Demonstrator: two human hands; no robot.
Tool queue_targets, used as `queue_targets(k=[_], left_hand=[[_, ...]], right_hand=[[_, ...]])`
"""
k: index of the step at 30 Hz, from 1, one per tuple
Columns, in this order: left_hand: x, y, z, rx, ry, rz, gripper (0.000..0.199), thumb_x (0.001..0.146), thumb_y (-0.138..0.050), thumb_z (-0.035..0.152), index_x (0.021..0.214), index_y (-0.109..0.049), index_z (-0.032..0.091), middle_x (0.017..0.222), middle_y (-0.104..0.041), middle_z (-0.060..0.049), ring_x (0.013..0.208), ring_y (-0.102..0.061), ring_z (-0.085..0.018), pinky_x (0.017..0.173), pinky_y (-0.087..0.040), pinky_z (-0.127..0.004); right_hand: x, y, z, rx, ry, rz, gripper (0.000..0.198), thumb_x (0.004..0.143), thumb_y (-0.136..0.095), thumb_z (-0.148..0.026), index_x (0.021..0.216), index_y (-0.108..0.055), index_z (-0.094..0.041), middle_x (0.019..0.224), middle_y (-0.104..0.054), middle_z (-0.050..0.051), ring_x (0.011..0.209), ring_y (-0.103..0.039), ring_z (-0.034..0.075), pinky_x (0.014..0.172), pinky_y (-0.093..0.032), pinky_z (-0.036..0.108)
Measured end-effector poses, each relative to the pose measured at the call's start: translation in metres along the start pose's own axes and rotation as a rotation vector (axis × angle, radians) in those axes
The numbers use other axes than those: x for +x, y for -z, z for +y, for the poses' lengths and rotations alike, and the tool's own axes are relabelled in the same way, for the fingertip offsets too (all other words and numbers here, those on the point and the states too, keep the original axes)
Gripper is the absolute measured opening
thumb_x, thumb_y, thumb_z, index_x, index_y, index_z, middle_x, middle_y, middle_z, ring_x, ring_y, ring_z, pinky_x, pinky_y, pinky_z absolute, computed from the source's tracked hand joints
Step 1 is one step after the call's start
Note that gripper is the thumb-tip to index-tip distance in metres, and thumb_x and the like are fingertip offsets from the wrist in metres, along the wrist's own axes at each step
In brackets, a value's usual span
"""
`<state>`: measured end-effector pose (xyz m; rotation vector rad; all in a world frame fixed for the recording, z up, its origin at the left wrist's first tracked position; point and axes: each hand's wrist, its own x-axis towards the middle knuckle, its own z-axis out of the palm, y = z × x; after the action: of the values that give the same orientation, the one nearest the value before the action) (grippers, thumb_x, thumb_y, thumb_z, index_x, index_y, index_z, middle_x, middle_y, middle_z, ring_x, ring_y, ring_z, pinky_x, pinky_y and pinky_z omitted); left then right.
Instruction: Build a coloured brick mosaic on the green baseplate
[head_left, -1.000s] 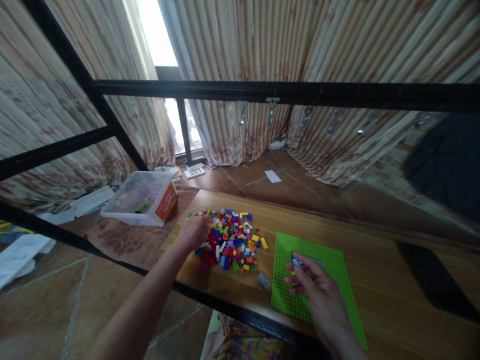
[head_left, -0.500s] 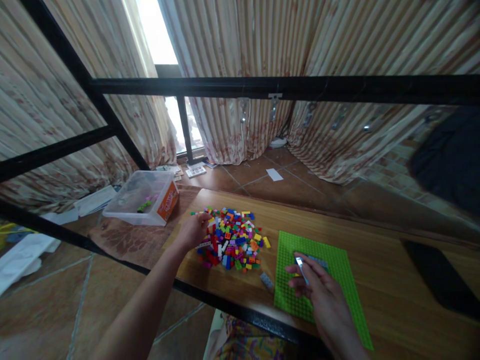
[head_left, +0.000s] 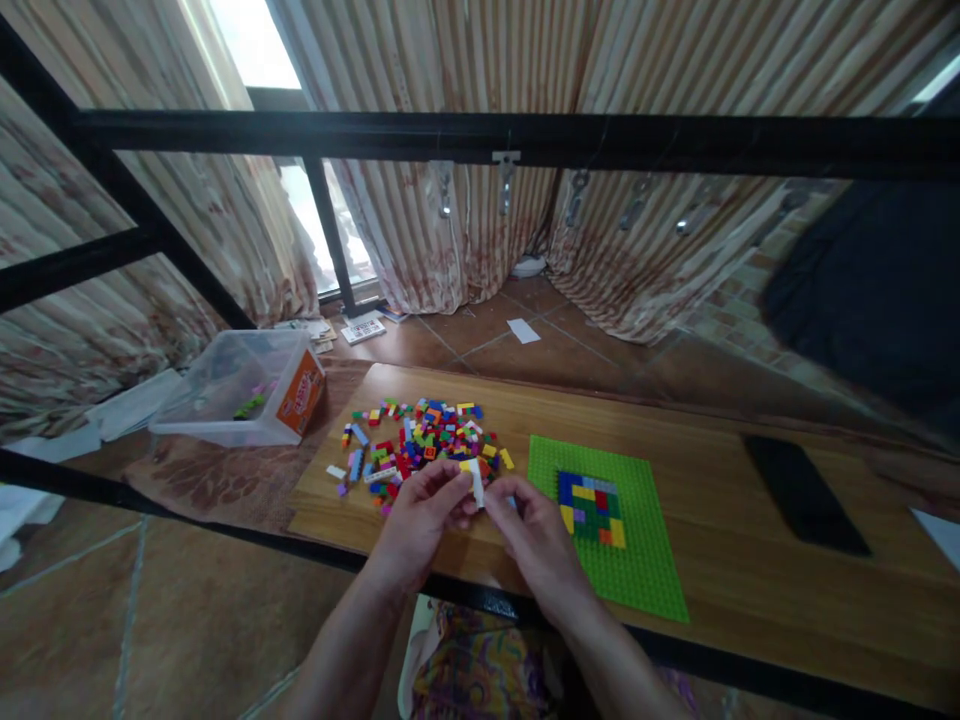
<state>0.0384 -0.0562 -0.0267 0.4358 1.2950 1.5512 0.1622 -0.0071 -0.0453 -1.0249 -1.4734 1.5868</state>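
Note:
Between my two hands, over the near side of the brick pile, is a white toy brick (head_left: pixel 477 484) with a yellow piece at its upper left. My left hand (head_left: pixel 426 508) pinches it from the left, fingers closed. From the right, my right hand (head_left: pixel 531 522) closes thumb and fingers on its lower end. Fingertips partly cover the brick. Behind the hands spreads a pile of loose coloured bricks (head_left: pixel 442 432). To the right lies a green baseplate (head_left: pixel 637 588), bearing a flat patch of blue, yellow, green, red and grey bricks (head_left: pixel 592 508).
On the wooden table (head_left: pixel 705 500) a flat black slab (head_left: pixel 806 492) lies right of the baseplate. A clear plastic box (head_left: pixel 225 425) with an orange label stands left of the table. A black metal bar (head_left: pixel 375 132) crosses in front of the curtains.
My left hand has left the pile and come right and nearer. My right hand has moved left off the baseplate, uncovering its bricks. Both hands now meet at the white brick. The view has shifted.

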Motion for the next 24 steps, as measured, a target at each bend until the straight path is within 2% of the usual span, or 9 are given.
queue_targets(k=[3,6,10,12,14,17,19,22,24], left_hand=[[-0.009,-0.007,-0.006,0.032,-0.029,0.02,0.027,0.068,-0.076,0.035,0.074,-0.06,0.014,0.062,-0.056,0.003,0.055,-0.049,-0.006,0.049,-0.036,-0.016],[-0.012,-0.006,-0.01,0.07,-0.056,0.022,0.028,0.069,-0.074,0.037,0.075,-0.06,0.014,0.058,-0.054,0.004,0.052,-0.045,-0.005,0.048,-0.034,-0.016],[-0.012,-0.001,-0.014,0.082,-0.043,0.011,0.028,0.07,-0.072,0.039,0.076,-0.059,0.015,0.053,-0.052,0.005,0.049,-0.042,-0.006,0.047,-0.033,-0.017],[-0.009,0.006,-0.014,0.125,-0.058,0.033,0.027,0.07,-0.071,0.039,0.075,-0.058,0.015,0.054,-0.051,0.005,0.048,-0.042,-0.006,0.047,-0.033,-0.018],[-0.003,0.02,-0.013,0.213,-0.121,0.11,0.026,0.07,-0.069,0.039,0.074,-0.057,0.016,0.054,-0.05,0.006,0.048,-0.042,-0.007,0.047,-0.034,-0.019],[0.013,0.05,-0.005,0.45,-0.261,0.294,0.021,0.073,-0.064,0.037,0.073,-0.058,0.017,0.057,-0.053,0.004,0.051,-0.047,-0.01,0.051,-0.036,-0.021],[0.025,0.071,0.004,0.72,-0.32,0.387,0.018,0.076,-0.06,0.034,0.072,-0.06,0.016,0.061,-0.057,0.002,0.057,-0.052,-0.012,0.055,-0.037,-0.023],[0.044,0.09,0.016,1.087,-0.329,0.491,0.016,0.08,-0.054,0.027,0.075,-0.065,0.016,0.067,-0.062,-0.002,0.064,-0.056,-0.015,0.061,-0.038,-0.025],[0.056,0.093,0.021,1.252,-0.333,0.503,0.016,0.082,-0.052,0.023,0.076,-0.066,0.016,0.072,-0.065,-0.004,0.069,-0.059,-0.016,0.064,-0.039,-0.026]], right_hand=[[-0.001,-0.003,0.001,-0.053,-0.01,-0.171,0.037,0.085,-0.056,-0.052,0.071,-0.064,-0.018,0.067,-0.062,0.001,0.061,-0.051,0.012,0.059,-0.039,0.023],[-0.006,-0.003,0.002,-0.056,-0.047,-0.154,0.039,0.084,-0.056,-0.053,0.069,-0.063,-0.017,0.059,-0.053,-0.002,0.056,-0.043,0.009,0.053,-0.033,0.022],[-0.012,-0.006,-0.002,0.183,-0.249,-0.203,0.042,0.079,-0.061,-0.059,0.07,-0.058,-0.018,0.053,-0.039,-0.007,0.045,-0.026,0.005,0.042,-0.018,0.02],[-0.013,-0.006,-0.003,0.277,-0.32,-0.226,0.042,0.076,-0.064,-0.059,0.071,-0.056,-0.018,0.055,-0.04,-0.007,0.043,-0.022,0.003,0.04,-0.013,0.019],[-0.013,-0.004,-0.001,0.303,-0.335,-0.222,0.041,0.074,-0.066,-0.058,0.071,-0.055,-0.018,0.057,-0.044,-0.007,0.042,-0.022,0.002,0.039,-0.013,0.018],[-0.011,0.006,0.007,0.223,-0.315,-0.188,0.041,0.073,-0.068,-0.056,0.069,-0.056,-0.017,0.058,-0.05,-0.005,0.04,-0.026,0.002,0.038,-0.018,0.018],[-0.01,0.013,0.013,0.142,-0.297,-0.149,0.041,0.073,-0.068,-0.056,0.068,-0.058,-0.017,0.057,-0.051,-0.004,0.039,-0.028,0.002,0.038,-0.02,0.019],[-0.009,0.018,0.019,0.067,-0.284,-0.089,0.042,0.073,-0.068,-0.058,0.071,-0.061,-0.016,0.056,-0.05,-0.004,0.041,-0.03,0.003,0.039,-0.021,0.019],[-0.009,0.018,0.02,0.04,-0.291,-0.081,0.042,0.072,-0.068,-0.058,0.075,-0.063,-0.017,0.057,-0.05,-0.004,0.042,-0.031,0.004,0.039,-0.021,0.019]])
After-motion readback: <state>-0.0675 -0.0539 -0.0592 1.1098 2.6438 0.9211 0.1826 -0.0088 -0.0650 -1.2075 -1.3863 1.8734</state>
